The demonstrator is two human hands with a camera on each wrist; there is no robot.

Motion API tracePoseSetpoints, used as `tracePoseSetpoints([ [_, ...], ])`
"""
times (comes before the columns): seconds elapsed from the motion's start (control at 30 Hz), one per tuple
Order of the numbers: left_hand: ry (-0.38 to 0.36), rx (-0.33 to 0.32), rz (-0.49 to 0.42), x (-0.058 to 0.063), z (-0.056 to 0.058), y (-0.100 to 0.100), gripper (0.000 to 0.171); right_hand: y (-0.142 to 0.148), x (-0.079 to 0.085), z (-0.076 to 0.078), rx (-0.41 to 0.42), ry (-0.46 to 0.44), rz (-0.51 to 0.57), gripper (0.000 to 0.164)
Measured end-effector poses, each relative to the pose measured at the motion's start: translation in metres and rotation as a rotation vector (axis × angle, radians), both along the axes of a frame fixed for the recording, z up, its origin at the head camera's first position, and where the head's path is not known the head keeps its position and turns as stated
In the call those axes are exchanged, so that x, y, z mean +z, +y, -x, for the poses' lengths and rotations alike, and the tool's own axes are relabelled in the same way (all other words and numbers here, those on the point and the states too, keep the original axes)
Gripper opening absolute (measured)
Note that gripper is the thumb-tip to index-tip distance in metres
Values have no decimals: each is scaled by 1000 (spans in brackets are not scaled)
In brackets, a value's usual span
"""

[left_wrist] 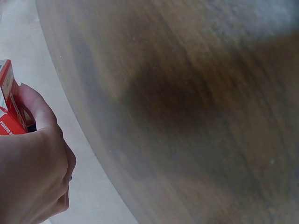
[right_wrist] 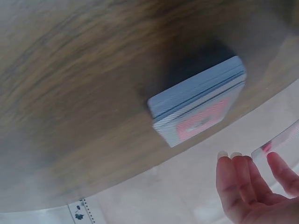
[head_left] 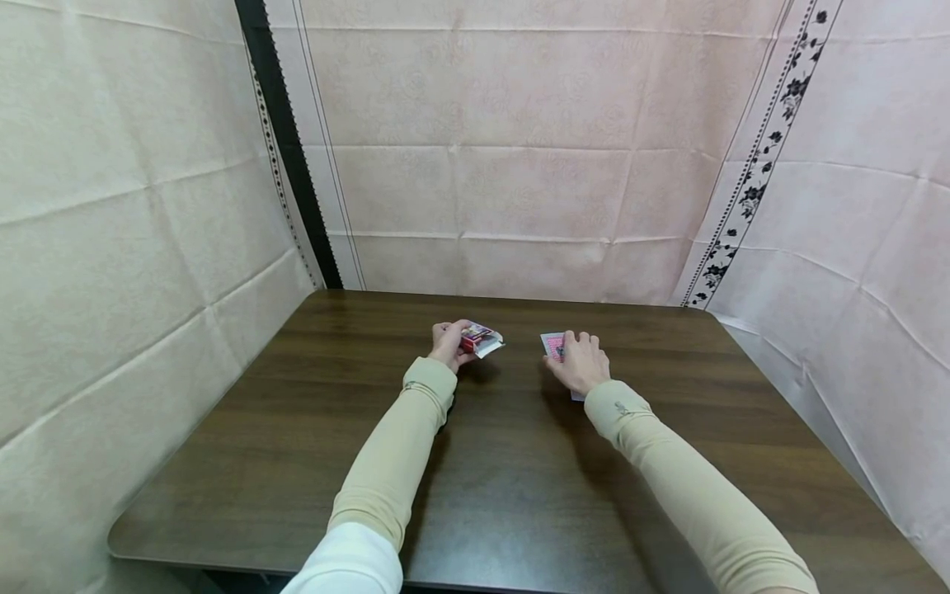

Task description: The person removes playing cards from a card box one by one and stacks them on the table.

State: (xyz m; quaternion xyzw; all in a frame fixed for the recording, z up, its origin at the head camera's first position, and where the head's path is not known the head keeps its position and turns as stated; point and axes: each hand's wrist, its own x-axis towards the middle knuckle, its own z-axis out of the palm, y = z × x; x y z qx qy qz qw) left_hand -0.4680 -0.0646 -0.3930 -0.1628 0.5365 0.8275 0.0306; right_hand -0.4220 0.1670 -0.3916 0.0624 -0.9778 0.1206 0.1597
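My left hand (head_left: 448,345) grips a small red card box (head_left: 478,339) above the far half of the table. Its flap end faces right, and in the left wrist view the box (left_wrist: 13,122) shows part of the word "PLASTIC". To the right, my right hand (head_left: 581,363) pinches a playing card (head_left: 552,342) with a pink-patterned back between thumb and fingers. In the right wrist view a squared deck of playing cards (right_wrist: 198,105) lies on the table, apart from the fingertips (right_wrist: 224,161); from the head, the hand hides most of it.
Both hands are over a dark brown wooden table (head_left: 297,462) with rounded corners. Pale creased cloth (head_left: 534,165) hangs behind it and along both sides. A floral border strip (head_left: 753,194) runs down the cloth at the right.
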Motion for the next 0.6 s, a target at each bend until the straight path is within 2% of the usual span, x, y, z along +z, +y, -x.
tracePoseSetpoints([
  [0.6,3,-3,-12,4,-3,0,42,31,-10,-2,-92,-63,-20,57],
])
